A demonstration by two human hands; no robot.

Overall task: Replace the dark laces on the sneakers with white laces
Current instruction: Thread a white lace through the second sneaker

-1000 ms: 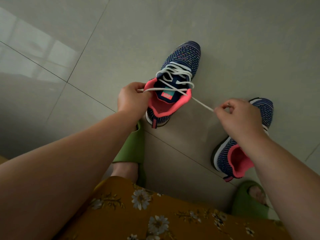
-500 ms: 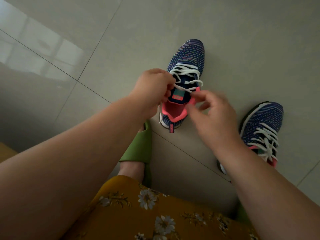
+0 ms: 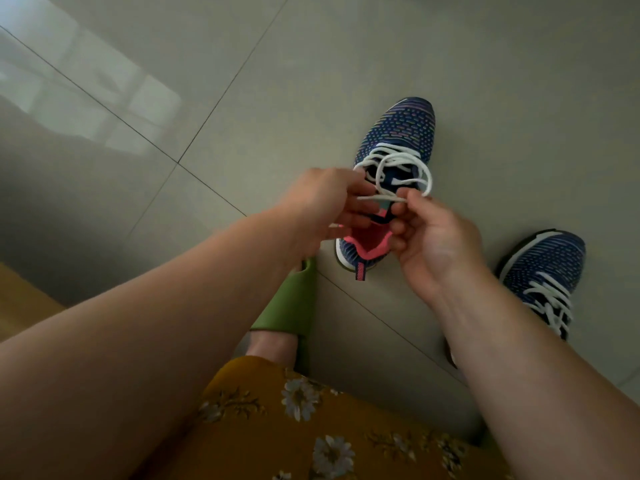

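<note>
A navy knit sneaker (image 3: 398, 129) with a pink collar stands on the floor, toe pointing away, threaded with a white lace (image 3: 398, 161). Over its tongue my left hand (image 3: 325, 199) and my right hand (image 3: 426, 233) meet. Each pinches an end of the white lace, and a short stretch runs taut between them. A loose loop of the lace arcs above my right fingers. The second sneaker (image 3: 547, 268), laced and tied in white, sits at the right, partly behind my right forearm.
The floor is grey glossy tile (image 3: 242, 81) with dark grout lines. A green slipper (image 3: 291, 299) on my foot lies just near the sneaker's heel. A mustard floral dress (image 3: 311, 427) fills the bottom. A wooden edge (image 3: 20, 299) shows at left.
My right hand has come in from the far right, where it held the lace stretched out, to meet my left hand over the tongue. A lace loop now stands above the fingers.
</note>
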